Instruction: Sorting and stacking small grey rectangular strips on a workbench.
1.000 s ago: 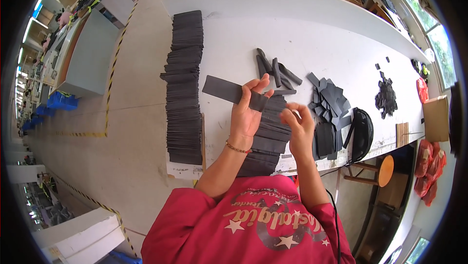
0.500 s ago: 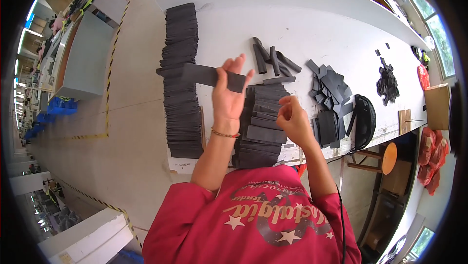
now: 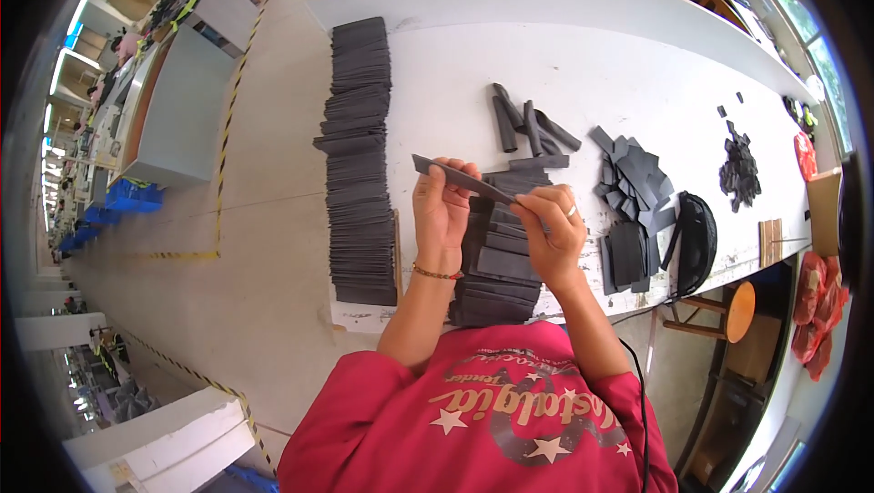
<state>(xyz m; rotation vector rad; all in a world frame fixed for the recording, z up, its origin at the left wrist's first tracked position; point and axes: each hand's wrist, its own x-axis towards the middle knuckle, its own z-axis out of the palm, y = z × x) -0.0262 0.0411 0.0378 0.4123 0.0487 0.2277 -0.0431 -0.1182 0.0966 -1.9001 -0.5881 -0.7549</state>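
Note:
A flat dark grey strip (image 3: 455, 178) is held up above the white table (image 3: 564, 56), gripped between both hands. My left hand (image 3: 443, 211) pinches its left half and my right hand (image 3: 552, 231) grips its right end. Under my hands lies a loose pile of the same dark strips (image 3: 496, 265). To the left, along the table's edge, runs a long neat stack of dark strips (image 3: 358, 156).
A few rolled dark pieces (image 3: 528, 124) lie beyond the pile. Right of them are a heap of dark squares (image 3: 633, 188), a black cap-like object (image 3: 696, 240) and small black scraps (image 3: 739, 170). A round stool (image 3: 736, 309) stands at the table's near right.
My left hand had carried a strip over the long left stack; now both hands hold a strip together above the middle pile.

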